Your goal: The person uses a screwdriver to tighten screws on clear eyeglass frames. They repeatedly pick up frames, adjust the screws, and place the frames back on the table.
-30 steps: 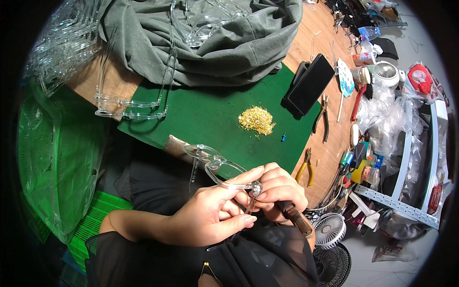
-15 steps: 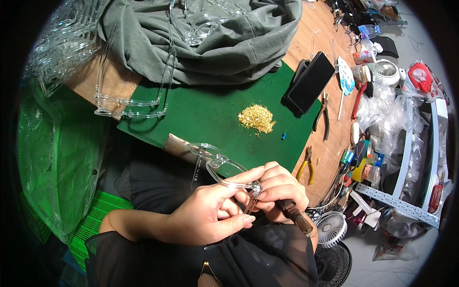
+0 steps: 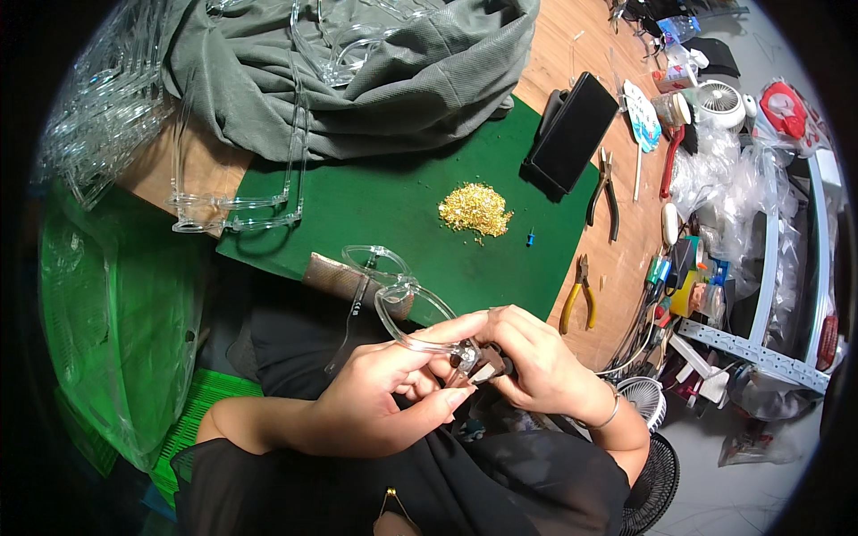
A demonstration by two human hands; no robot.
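My left hand (image 3: 380, 402) is closed on a clear plastic eyeglass frame (image 3: 404, 284), pinching it near one hinge corner. One temple of the frame hangs down toward my lap. My right hand (image 3: 541, 362) is closed on a brown tool (image 3: 487, 364) with a dark rounded part; its kind is hard to make out. The tool meets the hinge corner, where fingers hide part of the contact. Beyond the hands, a heap of tiny gold metal pieces (image 3: 474, 210) lies on a green mat (image 3: 357, 196).
A blue push pin (image 3: 531, 238), black phone (image 3: 572, 134), pliers (image 3: 605, 194) and yellow-handled cutters (image 3: 581, 297) lie to the right. Grey cloth (image 3: 375, 107) with clear frames is at the back; more frames (image 3: 98, 116) are heaped left, above a green basket (image 3: 116, 313).
My right hand has turned, and the brown handle that stuck out toward the lower right now shows between both hands at the hinge. The eyeglass frame stays in my left hand.
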